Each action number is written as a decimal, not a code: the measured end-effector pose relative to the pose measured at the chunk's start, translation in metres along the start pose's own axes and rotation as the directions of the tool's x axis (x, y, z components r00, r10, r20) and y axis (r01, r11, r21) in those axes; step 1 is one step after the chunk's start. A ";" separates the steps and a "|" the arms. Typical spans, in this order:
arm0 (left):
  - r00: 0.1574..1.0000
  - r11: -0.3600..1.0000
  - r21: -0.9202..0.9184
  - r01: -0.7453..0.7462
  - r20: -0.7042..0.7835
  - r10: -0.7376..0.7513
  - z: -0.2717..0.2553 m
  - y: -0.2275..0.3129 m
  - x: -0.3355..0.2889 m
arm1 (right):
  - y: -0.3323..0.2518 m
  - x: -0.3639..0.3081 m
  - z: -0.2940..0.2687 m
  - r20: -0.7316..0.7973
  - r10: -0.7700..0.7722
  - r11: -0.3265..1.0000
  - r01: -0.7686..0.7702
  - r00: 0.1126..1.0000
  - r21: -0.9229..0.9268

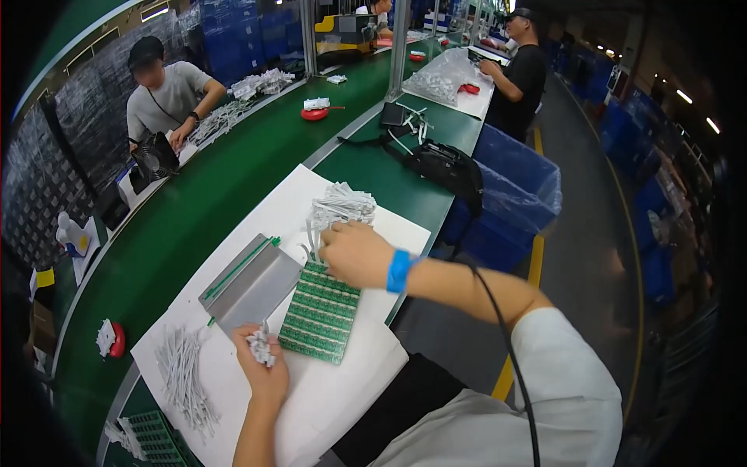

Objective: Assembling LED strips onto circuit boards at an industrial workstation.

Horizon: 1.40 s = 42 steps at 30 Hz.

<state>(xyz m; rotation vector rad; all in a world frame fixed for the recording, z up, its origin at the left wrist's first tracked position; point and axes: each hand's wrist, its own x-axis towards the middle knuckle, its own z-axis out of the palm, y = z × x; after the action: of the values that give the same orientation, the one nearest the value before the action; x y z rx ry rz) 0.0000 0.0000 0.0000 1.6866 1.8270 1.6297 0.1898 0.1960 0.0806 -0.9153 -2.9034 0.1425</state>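
My left hand (264, 373) is closed around a bunch of small white connector pieces (261, 348), beside the lower left edge of a green circuit board panel (320, 315). The panel lies tilted on white sheeting and carries rows of small repeated boards. Over its top end, my right hand (356, 253) has its fingers curled and pressed together, next to a pile of short white cables (344, 204). What those fingers pinch, if anything, is hidden. A blue band circles my right wrist.
A grey metal tray (253, 284) with green strips sits left of the panel. Loose white cables (187, 377) lie near the front left. Beyond runs a green conveyor belt (241, 167) carrying red round holders (314, 114). A black bag (443, 167) lies farther right. Two co-workers work nearby.
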 end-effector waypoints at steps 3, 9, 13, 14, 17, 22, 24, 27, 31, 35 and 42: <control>0.883 0.665 -0.589 0.459 0.219 -0.416 0.009 0.018 -0.009 | -0.034 -0.037 0.007 -0.649 -0.193 0.958 0.286 0.736 0.039; 0.752 0.370 -0.686 0.627 0.408 -0.517 0.018 0.043 -0.018 | -0.108 -0.080 0.056 -0.254 0.213 0.317 0.179 0.944 0.932; 0.748 0.393 -0.655 0.646 0.440 -0.497 0.017 0.047 -0.020 | -0.117 -0.082 0.068 -0.169 0.310 -0.005 0.179 0.936 0.984; 0.716 0.371 -0.639 0.673 0.440 -0.542 0.017 0.047 -0.020 | -0.120 -0.083 0.071 -0.169 0.311 -0.004 0.179 0.935 0.984; 0.759 0.437 -0.684 0.584 0.270 -0.592 0.022 0.041 -0.020 | -0.123 -0.082 0.076 -0.279 0.381 0.094 0.263 0.882 0.960; 0.807 0.491 -0.760 0.425 0.073 -0.586 0.016 0.041 -0.008 | -0.117 -0.081 0.079 -0.265 0.509 -0.199 0.412 0.819 0.889; 0.795 0.447 -0.783 0.431 0.096 -0.598 0.009 0.037 -0.005 | -0.106 -0.081 0.071 -0.193 0.525 -0.181 0.330 0.829 0.927; 0.776 0.393 -0.790 0.470 0.157 -0.611 0.006 0.022 -0.010 | -0.084 -0.075 0.067 -0.111 0.463 -0.178 0.214 0.880 0.960; 0.779 0.404 -0.694 0.596 0.379 -0.500 0.008 0.036 -0.016 | -0.086 -0.079 0.056 -0.138 0.413 0.005 0.149 0.900 0.989; 0.796 0.635 -0.480 0.606 0.351 -0.494 0.014 0.057 -0.018 | -0.108 -0.085 0.061 -0.094 0.366 -0.038 0.116 0.926 0.993; 0.736 0.505 -0.536 0.677 0.488 -0.470 0.007 0.048 -0.019 | -0.118 -0.084 0.068 -0.153 0.421 0.039 0.150 0.894 0.988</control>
<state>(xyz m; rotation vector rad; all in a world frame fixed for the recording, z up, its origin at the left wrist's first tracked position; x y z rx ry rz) 0.0402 -0.0226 0.0244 0.7686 1.1850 1.3850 0.1832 0.0474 0.0222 -0.6923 -1.4599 1.5641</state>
